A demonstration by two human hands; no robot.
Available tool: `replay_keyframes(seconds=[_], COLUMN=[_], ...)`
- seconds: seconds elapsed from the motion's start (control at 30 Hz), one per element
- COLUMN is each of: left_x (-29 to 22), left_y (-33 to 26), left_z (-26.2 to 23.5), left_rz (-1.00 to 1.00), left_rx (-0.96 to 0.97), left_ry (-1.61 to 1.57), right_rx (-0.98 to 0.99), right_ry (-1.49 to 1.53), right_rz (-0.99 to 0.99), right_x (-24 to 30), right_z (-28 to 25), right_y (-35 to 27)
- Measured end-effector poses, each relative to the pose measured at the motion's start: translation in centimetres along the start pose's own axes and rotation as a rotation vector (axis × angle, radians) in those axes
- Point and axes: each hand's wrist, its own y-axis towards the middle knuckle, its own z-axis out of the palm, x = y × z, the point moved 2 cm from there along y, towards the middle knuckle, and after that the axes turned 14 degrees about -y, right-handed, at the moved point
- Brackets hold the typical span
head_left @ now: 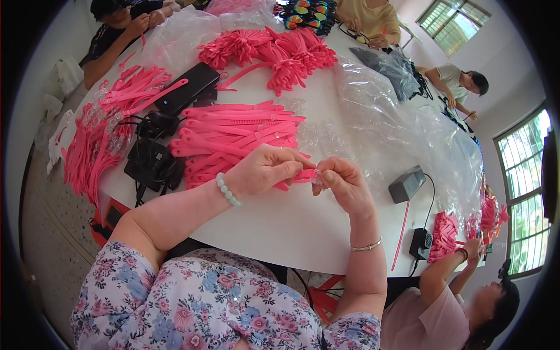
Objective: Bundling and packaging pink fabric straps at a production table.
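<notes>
1. Head view, hands: left hand (271, 167), thumb and forefinger pinching a pink strap (304, 176); pale bead bracelet (227, 189) at the wrist.
2. Right hand (347, 184), fingers drawn together, pinching a small clear piece (318, 177) at the strap's end; exact fingertip contact partly hidden, impossible to tell. Metal bangle (366, 245) at the wrist.
3. Held strap: between the two hands, over the table, just beside the lower right of the large strap stack.
4. Work surface: white table (251, 224), edge bent by the lens, bare along the near side.
5. On it, centre: strap stack (233, 134), pink, laid roughly crosswise; beyond, bundled pink straps (286, 55).
6. On it, left: loose pile of pink straps (93, 157), spilling over the edge; black box (186, 87); black adapters with cables (149, 163).
7. On it, right: crumpled clear plastic sheeting (396, 134); grey box-shaped device (407, 184), wired to a black power unit (420, 242); thin pink strip (401, 236) near both.
8. Around it: four co-workers, one at lower right (431, 315) in a pale pink top, others along the far side.
9. Room: pale walls, two barred windows (528, 181), speckled floor (52, 233).
</notes>
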Motion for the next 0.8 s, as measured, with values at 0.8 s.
replay_keyframes(seconds=[0.8], left_x=[-1.5], left_y=[-0.3], left_z=[0.5], left_rz=[-0.172], left_rx=[0.029], left_ry=[-0.146], right_rx=[-0.091], right_ry=[-0.114], right_rz=[0.016], right_x=[0.9], right_z=[-0.2], right_y=[0.3])
